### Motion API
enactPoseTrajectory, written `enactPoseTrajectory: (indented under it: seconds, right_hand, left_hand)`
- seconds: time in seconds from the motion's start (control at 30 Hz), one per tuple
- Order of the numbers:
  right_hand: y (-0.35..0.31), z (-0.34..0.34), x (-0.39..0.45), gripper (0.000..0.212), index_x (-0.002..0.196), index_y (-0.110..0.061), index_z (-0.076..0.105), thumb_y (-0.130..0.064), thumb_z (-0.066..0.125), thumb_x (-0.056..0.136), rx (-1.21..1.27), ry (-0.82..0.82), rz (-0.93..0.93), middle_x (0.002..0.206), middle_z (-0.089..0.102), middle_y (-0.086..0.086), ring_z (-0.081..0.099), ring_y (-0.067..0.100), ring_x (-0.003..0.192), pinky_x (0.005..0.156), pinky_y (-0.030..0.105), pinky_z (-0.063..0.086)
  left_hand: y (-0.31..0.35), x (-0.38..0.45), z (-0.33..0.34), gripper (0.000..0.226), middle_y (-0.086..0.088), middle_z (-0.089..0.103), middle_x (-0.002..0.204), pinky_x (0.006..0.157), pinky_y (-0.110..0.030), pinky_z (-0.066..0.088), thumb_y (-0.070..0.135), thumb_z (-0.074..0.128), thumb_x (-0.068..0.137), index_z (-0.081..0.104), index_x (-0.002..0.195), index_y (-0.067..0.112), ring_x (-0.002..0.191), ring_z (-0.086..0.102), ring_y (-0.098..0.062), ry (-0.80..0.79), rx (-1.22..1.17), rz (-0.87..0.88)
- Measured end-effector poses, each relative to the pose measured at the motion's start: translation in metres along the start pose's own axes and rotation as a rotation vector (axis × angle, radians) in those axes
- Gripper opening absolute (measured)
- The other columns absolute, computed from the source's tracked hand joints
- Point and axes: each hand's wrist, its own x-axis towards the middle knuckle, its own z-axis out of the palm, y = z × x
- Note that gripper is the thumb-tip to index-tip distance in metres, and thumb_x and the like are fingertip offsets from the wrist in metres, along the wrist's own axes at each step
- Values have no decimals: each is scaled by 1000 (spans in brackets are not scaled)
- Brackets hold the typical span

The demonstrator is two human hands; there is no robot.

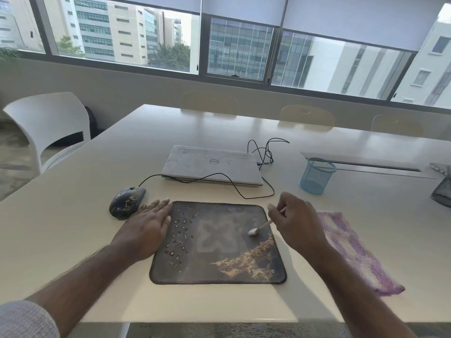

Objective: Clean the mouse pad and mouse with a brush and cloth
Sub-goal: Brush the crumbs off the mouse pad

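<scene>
Head view: both forearms reach forward over the table point(73, 215). Left hand point(148, 225) lies flat, fingers straight and together, pressing the mouse pad's point(217, 262) left edge. Right hand point(296, 222) pinches a small brush point(260, 228), bristles on the pad. Cloth point(353, 250) lies right; mouse point(127, 202) lies beyond the left fingertips, laptop point(212, 167) farther back.

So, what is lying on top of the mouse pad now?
On the mouse pad: tan crumbs, small dark spots, the brush tip, and part of the left hand. Anything under that hand is hidden.
</scene>
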Motion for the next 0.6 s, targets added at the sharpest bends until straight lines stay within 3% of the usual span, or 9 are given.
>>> enactPoseTrajectory:
  seconds: [0.13,0.3,0.5,0.6]
  right_hand:
    - [2,-10,-1,32,60,-19,44,-28,64,83,-73,-37,5,52,52,-2,54,26,61,56,33,39]
    - [7,-13,7,37,62,-19,42,-27,66,88,12,123,30,50,49,-5,51,25,55,49,29,32]
    - [21,-14,0,30,59,-14,47,-22,66,82,-48,4,125,50,50,-2,50,28,61,54,33,35]
    - [19,-22,3,26,62,-11,52,-22,66,80,-57,59,112,54,54,0,53,29,62,52,31,34]
  left_hand:
    - [2,0,-2,54,11,14,163,120,-24,3,38,23,106,19,157,23,150,7,-4,2,5,-3]
    - [2,-1,-2,54,11,15,163,121,-25,4,38,24,105,20,157,23,150,8,-4,4,5,-5]
    - [3,-1,-3,54,11,14,163,121,-25,4,37,24,105,20,157,22,150,7,-4,2,-2,-4]
    - [3,-1,-3,54,11,15,163,121,-25,4,37,25,105,20,157,22,150,8,-4,-3,-7,-7]
